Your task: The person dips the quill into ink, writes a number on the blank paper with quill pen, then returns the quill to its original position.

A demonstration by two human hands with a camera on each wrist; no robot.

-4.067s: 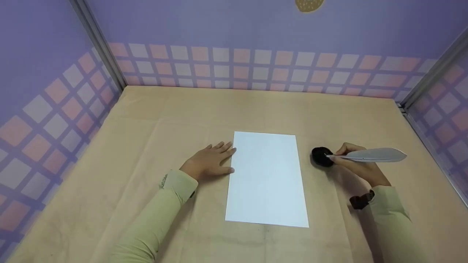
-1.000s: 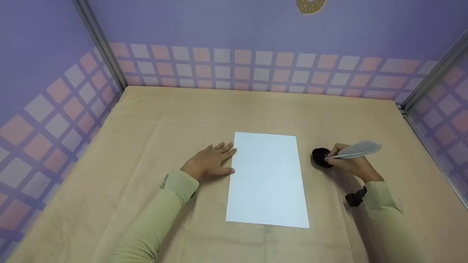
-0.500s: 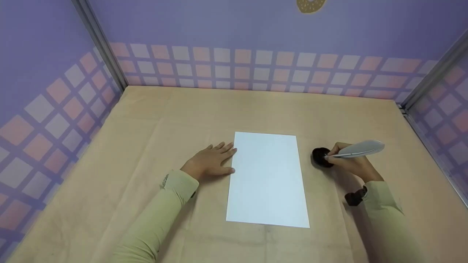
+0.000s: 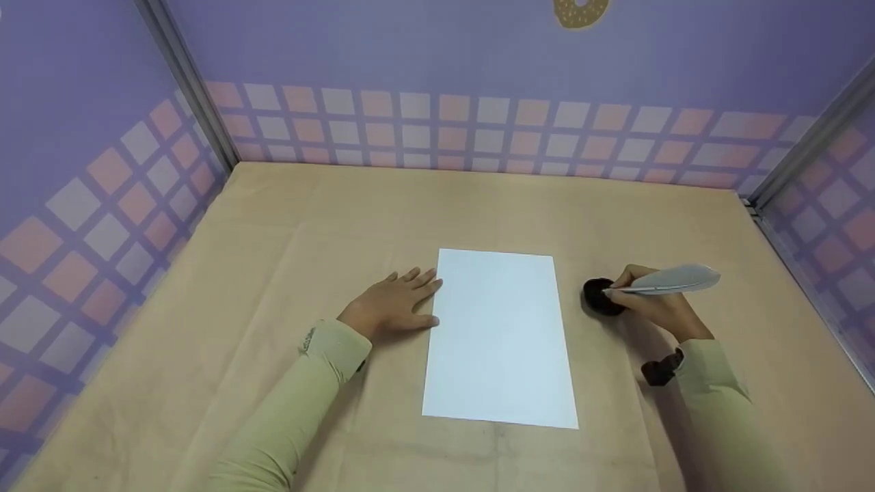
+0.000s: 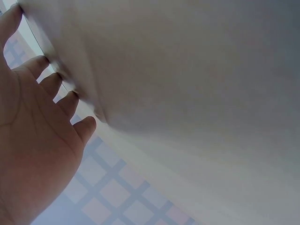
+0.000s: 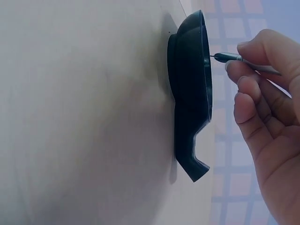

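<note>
In the head view a blank white sheet of paper (image 4: 502, 342) lies flat on the cloth. My left hand (image 4: 396, 301) rests at its left edge with the fingers spread; the fingertips (image 5: 70, 96) also show along that edge in the left wrist view. My right hand (image 4: 660, 311) pinches a feather quill pen (image 4: 683, 279) between thumb and fingers, the grey feather slanting to the right. In the right wrist view the pen's dark nib (image 6: 226, 57) points at the open mouth of a shallow black dish (image 6: 190, 70) with a short handle. The nib's tip is just at the rim.
A beige cloth (image 4: 328, 205) covers the table. Purple walls with pink and white squares (image 4: 451, 130) stand at the back and both sides. Metal posts (image 4: 191, 89) mark the corners. The dish stands right of the paper, with a gap between them.
Compared with about four seconds ago, the feather end has swung left and slightly up, and my right wrist has shifted a little left. Over the last second almost nothing moves; the left hand stays put.
</note>
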